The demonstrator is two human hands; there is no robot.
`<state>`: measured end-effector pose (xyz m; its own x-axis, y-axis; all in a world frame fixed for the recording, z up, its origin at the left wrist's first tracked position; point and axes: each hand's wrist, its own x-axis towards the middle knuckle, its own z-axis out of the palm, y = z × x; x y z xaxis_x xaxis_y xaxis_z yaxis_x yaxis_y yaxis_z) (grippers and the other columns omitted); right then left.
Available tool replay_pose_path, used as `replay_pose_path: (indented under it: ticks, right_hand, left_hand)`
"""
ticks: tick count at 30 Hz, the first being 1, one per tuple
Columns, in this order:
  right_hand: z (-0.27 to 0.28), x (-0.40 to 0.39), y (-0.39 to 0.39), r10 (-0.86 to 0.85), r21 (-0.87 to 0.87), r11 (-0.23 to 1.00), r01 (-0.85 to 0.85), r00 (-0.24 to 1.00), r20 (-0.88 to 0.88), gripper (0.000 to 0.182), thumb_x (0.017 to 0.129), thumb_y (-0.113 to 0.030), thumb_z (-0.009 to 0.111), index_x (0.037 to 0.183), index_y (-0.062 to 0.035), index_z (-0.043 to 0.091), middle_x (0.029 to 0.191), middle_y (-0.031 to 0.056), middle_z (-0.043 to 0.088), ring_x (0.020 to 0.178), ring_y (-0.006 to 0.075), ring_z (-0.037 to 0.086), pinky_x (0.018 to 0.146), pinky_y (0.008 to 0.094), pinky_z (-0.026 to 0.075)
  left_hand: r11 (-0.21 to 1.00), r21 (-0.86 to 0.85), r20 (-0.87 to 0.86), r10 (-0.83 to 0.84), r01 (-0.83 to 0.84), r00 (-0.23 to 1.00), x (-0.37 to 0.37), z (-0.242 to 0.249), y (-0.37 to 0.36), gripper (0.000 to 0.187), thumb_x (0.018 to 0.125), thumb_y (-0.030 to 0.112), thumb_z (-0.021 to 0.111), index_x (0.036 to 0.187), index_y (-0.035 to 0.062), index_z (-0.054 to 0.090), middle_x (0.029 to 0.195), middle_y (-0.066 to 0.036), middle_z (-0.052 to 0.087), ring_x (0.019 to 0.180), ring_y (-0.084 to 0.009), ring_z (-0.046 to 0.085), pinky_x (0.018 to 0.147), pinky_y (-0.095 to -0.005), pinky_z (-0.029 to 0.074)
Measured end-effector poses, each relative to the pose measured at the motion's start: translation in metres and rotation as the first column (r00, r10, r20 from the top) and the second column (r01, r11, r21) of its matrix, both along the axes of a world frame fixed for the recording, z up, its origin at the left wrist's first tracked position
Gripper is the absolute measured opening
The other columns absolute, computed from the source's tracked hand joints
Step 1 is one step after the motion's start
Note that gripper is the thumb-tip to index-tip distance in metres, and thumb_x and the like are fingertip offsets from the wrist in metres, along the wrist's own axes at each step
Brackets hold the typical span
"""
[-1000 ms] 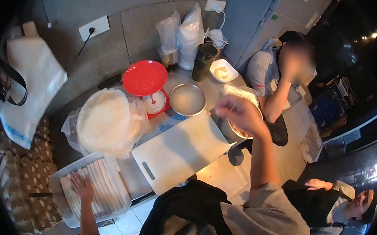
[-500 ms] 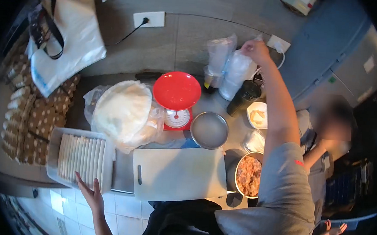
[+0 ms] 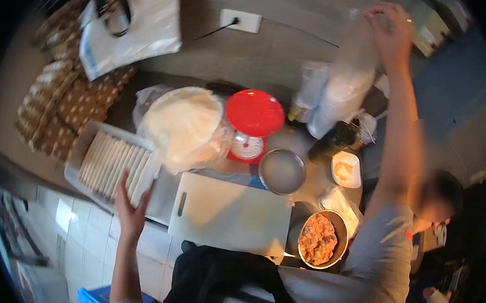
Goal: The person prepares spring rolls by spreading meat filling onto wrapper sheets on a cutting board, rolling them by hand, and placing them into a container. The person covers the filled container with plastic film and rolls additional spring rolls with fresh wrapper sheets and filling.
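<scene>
My right hand (image 3: 391, 29) is raised high at the upper right, thumb and fingers pinching the top of a clear plastic bag (image 3: 355, 55). The bag stretches down from the fingertips to a pack of translucent plastic containers (image 3: 336, 104) on the counter. My left hand (image 3: 132, 205) is open, fingers spread, at the near right corner of a white plastic tub (image 3: 152, 173). Inside the tub lies a row of pale rolled wrappers (image 3: 115, 162). A white cutting board (image 3: 230, 212) lies in front of me.
Round wrapper sheets (image 3: 180, 116) sit in plastic beside a red kitchen scale (image 3: 254, 113). A metal bowl (image 3: 282, 171), a black bottle (image 3: 334, 141), a white dish (image 3: 347, 170) and a pot of orange-red filling (image 3: 319, 239) stand to the right. Another person (image 3: 440, 196) is at far right.
My right hand has risen up and right, drawing the clear plastic bag upward. My left hand stays spread near the tub. The whole view has shifted and tilted.
</scene>
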<state>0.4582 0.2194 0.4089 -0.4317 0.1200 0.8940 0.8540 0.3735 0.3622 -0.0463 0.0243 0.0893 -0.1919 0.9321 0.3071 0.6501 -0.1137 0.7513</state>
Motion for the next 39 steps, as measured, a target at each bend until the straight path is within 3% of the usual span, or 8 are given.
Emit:
replay_pose_path:
  ticks: [8,13,19,23,31,32,35,39]
  right_hand:
    - [-0.019,-0.207,-0.094,0.365,-0.07,0.92,-0.386,0.776,0.515,0.018,0.072,-0.009,0.069,0.087,-0.0098,0.059,0.091,0.0044,0.066,0.09,0.0228,0.065,0.096,0.0448,0.042]
    - [-0.049,-0.306,-0.13,0.589,-0.3,0.807,-0.509,0.656,0.472,0.023,0.071,-0.008,0.069,0.089,-0.0085,0.054,0.09,0.0043,0.059,0.084,0.0232,0.063,0.088,0.0482,0.047]
    - [-0.068,-0.41,-0.076,0.716,-0.287,0.696,-0.658,0.664,0.216,0.03,0.069,-0.006,0.075,0.093,-0.0095,0.058,0.075,0.004,0.057,0.063,0.0228,0.058,0.058,0.0335,0.048]
    - [-0.089,-0.515,0.008,0.746,-0.24,0.664,-0.708,0.602,0.286,0.027,0.07,-0.011,0.077,0.091,-0.0122,0.061,0.072,0.0027,0.057,0.056,0.0238,0.054,0.049,0.0319,0.041]
    - [-0.302,-0.712,0.104,0.85,-0.744,0.513,-0.429,0.376,0.369,0.01,0.087,-0.027,0.054,0.088,-0.019,0.06,0.078,0.0034,0.058,0.071,0.0237,0.063,0.057,0.0385,0.05]
    - [-0.333,-0.726,0.101,0.85,-0.75,0.514,-0.416,0.361,0.382,0.01,0.087,-0.027,0.055,0.087,-0.0184,0.059,0.079,0.0035,0.058,0.073,0.0229,0.063,0.059,0.0378,0.051]
    - [-0.386,-0.75,0.085,0.91,-0.753,0.415,-0.511,0.251,0.332,0.012,0.085,-0.028,0.058,0.086,-0.0166,0.06,0.081,0.0038,0.059,0.077,0.0225,0.062,0.068,0.0378,0.05]
    - [-0.387,-0.75,0.07,0.942,-0.699,0.336,-0.632,0.233,0.242,0.018,0.084,-0.032,0.062,0.087,-0.0144,0.06,0.086,0.0033,0.061,0.08,0.0215,0.061,0.073,0.0366,0.049]
  left_hand:
    - [0.83,0.471,0.143,-0.407,0.3,0.902,0.062,0.095,0.061,0.12,0.058,0.043,0.088,0.146,-0.0014,0.018,0.15,-0.022,0.025,0.139,-0.0374,0.026,0.114,-0.0437,0.021]
    - [0.698,0.692,0.167,-0.406,0.187,0.898,0.042,0.116,0.08,0.101,0.06,0.034,0.084,0.143,0.0073,0.033,0.142,-0.019,0.038,0.133,-0.0391,0.034,0.113,-0.0464,0.022]
    - [0.843,0.527,0.051,-0.158,0.108,0.986,-0.057,0.067,0.058,0.031,0.073,0.031,0.077,0.096,0.0134,0.066,0.095,-0.006,0.065,0.096,-0.0308,0.06,0.098,-0.0423,0.041]
    - [0.941,-0.116,0.234,-0.284,0.317,0.93,-0.129,0.035,0.023,0.031,0.081,0.032,0.072,0.099,0.0098,0.059,0.073,-0.011,0.061,0.068,-0.0334,0.059,0.065,-0.0396,0.049]
    - [0.773,-0.261,0.929,0.038,0.578,0.368,-0.178,-0.06,-0.017,0.031,0.098,0.024,0.054,0.123,0.0063,0.055,0.093,-0.003,0.065,0.074,-0.0108,0.06,0.074,-0.0274,0.052]
    - [0.635,-0.215,0.972,0.066,0.742,0.225,-0.192,-0.065,-0.018,0.043,0.101,0.021,0.047,0.139,0.0026,0.04,0.129,-0.004,0.053,0.114,-0.0121,0.051,0.095,-0.0268,0.046]
    - [0.598,-0.027,0.981,-0.138,0.801,0.136,-0.217,-0.055,-0.022,0.046,0.101,0.02,0.046,0.142,0.003,0.035,0.136,-0.006,0.048,0.122,-0.0151,0.046,0.107,-0.0313,0.037]
    - [0.733,-0.285,0.523,-0.42,0.617,0.742,-0.268,-0.019,-0.019,0.038,0.094,0.022,0.057,0.123,-0.0024,0.055,0.127,-0.019,0.057,0.116,-0.0292,0.056,0.1,-0.0325,0.042]
